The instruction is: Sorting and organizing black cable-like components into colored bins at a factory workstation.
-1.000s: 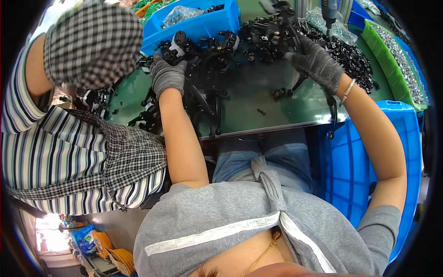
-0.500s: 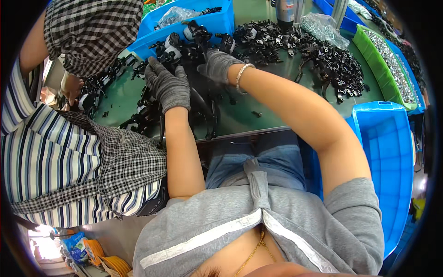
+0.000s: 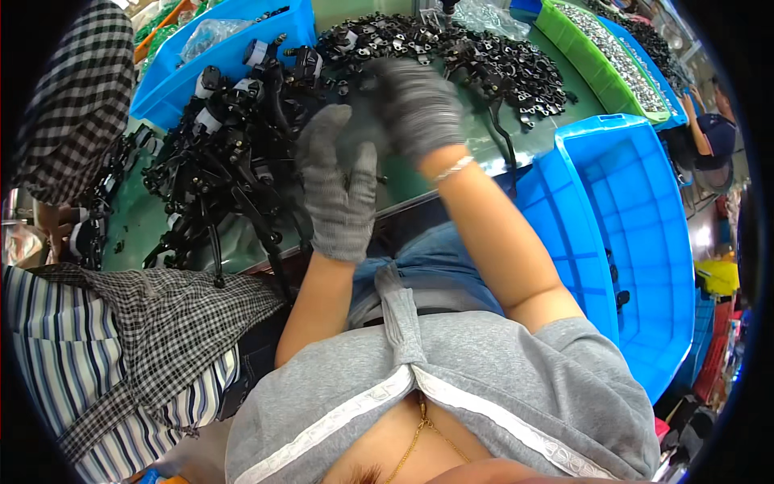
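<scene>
My left hand (image 3: 340, 181), in a grey knit glove, is raised just right of a heap of black brake levers (image 3: 234, 161). Its fingers and thumb stand apart, and nothing shows between them. My right hand (image 3: 419, 109), gloved the same way, is smeared by motion above the green tabletop (image 3: 576, 87); its fingers and anything in them cannot be made out. Beyond it spreads a pile of small black metal clamps (image 3: 516, 68). One lever (image 3: 501, 133) with a long black blade lies at the near edge of that pile.
A large blue bin (image 3: 580, 194) stands at the right by the table edge, with a few black parts inside. A green tray (image 3: 556, 36) of small silver parts lies at the far right. Back left is another blue bin (image 3: 234, 60). A co-worker's checkered sleeve (image 3: 81, 97) is close at left.
Both hands have come away from the lever heap. My right hand now blurs over the table, nearer the clamps. The whole view has swung to the right.
</scene>
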`<action>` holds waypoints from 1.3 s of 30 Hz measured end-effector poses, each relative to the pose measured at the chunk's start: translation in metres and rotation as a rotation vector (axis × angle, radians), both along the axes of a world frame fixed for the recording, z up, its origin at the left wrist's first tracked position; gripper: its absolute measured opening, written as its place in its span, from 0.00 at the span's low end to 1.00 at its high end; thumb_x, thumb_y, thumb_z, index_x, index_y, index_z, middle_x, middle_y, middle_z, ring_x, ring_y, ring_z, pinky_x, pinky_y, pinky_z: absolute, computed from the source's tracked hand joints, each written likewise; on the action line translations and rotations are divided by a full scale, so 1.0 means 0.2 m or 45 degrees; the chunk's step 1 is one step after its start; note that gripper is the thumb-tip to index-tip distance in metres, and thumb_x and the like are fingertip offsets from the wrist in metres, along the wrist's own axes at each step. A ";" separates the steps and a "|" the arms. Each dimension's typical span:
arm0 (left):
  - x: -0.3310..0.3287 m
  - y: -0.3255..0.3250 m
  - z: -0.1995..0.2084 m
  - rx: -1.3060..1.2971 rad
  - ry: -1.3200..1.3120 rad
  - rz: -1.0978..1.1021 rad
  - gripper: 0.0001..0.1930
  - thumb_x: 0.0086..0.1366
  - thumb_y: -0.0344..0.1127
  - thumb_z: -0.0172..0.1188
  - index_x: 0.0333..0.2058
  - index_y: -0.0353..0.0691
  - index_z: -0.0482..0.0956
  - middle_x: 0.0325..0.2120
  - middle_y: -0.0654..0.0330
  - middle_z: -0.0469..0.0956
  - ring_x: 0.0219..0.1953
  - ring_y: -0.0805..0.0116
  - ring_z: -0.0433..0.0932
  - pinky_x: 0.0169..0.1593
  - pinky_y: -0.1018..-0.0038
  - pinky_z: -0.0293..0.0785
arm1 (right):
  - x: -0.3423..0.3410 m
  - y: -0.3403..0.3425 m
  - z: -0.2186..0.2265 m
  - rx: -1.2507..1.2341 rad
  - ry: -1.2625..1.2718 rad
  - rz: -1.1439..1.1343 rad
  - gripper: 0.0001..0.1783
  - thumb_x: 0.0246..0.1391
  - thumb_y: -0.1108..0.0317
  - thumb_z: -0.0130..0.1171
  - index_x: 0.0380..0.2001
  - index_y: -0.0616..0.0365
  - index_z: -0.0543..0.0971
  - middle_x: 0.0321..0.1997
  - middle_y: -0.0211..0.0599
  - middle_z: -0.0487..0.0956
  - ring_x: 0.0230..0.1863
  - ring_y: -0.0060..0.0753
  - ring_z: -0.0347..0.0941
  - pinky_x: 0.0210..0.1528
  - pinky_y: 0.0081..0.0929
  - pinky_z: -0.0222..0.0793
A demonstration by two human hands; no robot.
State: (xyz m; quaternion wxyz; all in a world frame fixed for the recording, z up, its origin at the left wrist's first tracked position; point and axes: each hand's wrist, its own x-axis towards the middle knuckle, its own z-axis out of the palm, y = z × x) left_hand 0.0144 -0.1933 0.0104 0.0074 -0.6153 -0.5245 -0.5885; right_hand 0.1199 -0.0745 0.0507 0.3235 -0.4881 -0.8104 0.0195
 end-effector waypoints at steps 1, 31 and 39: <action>-0.02 0.01 -0.06 -0.165 -0.160 -0.104 0.24 0.67 0.37 0.64 0.61 0.43 0.73 0.57 0.54 0.73 0.63 0.54 0.70 0.68 0.59 0.65 | 0.14 0.04 -0.08 0.097 -0.004 -0.087 0.20 0.57 0.55 0.63 0.52 0.42 0.83 0.48 0.39 0.84 0.54 0.47 0.79 0.58 0.42 0.74; 0.28 0.37 -0.25 -0.998 0.773 0.188 0.41 0.69 0.61 0.56 0.74 0.53 0.54 0.76 0.51 0.48 0.79 0.47 0.43 0.78 0.52 0.35 | 0.59 -0.16 -0.27 -0.443 1.342 0.542 0.30 0.64 0.76 0.62 0.69 0.57 0.70 0.65 0.37 0.77 0.56 0.20 0.75 0.50 0.18 0.74; 0.14 0.96 -0.33 -0.342 0.462 0.486 0.33 0.74 0.57 0.51 0.67 0.39 0.68 0.65 0.44 0.70 0.69 0.51 0.67 0.70 0.62 0.62 | 0.62 -0.13 -0.29 -0.396 1.221 0.595 0.32 0.63 0.81 0.60 0.70 0.58 0.68 0.69 0.38 0.73 0.68 0.30 0.70 0.67 0.28 0.69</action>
